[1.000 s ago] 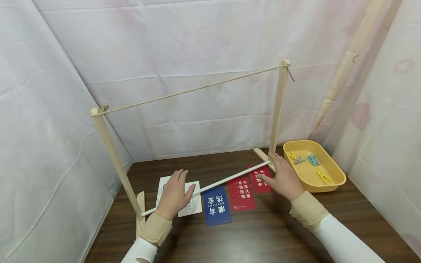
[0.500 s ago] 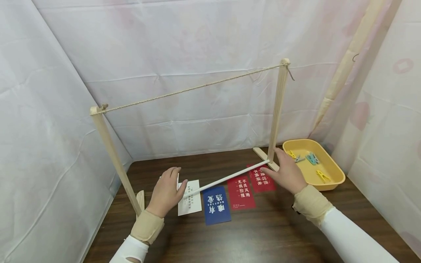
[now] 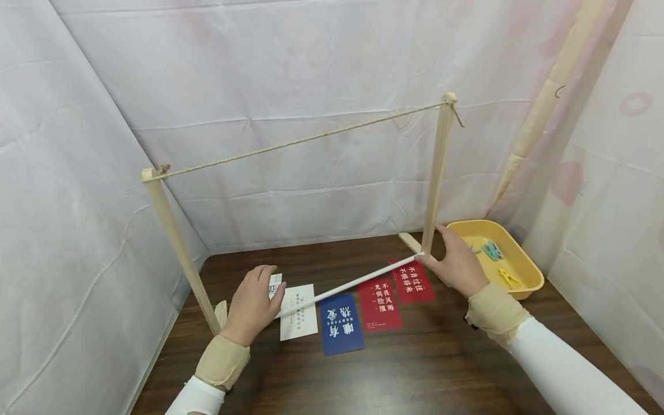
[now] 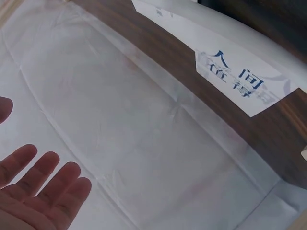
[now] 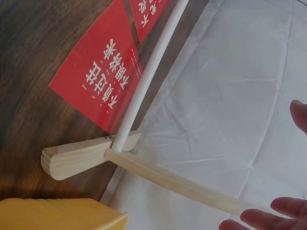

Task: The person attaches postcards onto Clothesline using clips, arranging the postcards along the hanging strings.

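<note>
My left hand (image 3: 254, 305) hovers near the left wooden post (image 3: 181, 253) with relaxed fingers and holds nothing. It partly hides a white card with blue print (image 4: 240, 81). Beside the right wooden post (image 3: 437, 178) is my right hand (image 3: 459, 262), thumb and fingers spread apart. Its fingertips overlap the post in the right wrist view; whether they touch it I cannot tell. A twine line (image 3: 311, 138) joins the post tops, and a white rod (image 3: 363, 279) joins them low down. Around the rod lie another white card (image 3: 299, 323), a blue card (image 3: 342, 331) and two red cards, one nearer the middle (image 3: 381, 311), one farther right (image 3: 415, 285).
A yellow tray (image 3: 529, 262) stands at the right, with teal and yellow clothespins (image 3: 509, 279) in it. The dark wooden table (image 3: 394, 374) is enclosed by white cloth walls (image 3: 311, 57). A wooden foot (image 5: 76, 155) carries the right post.
My left hand has moved left, uncovering more of the white cards. The right hand has shifted right, off the right red card and to the outer side of the post.
</note>
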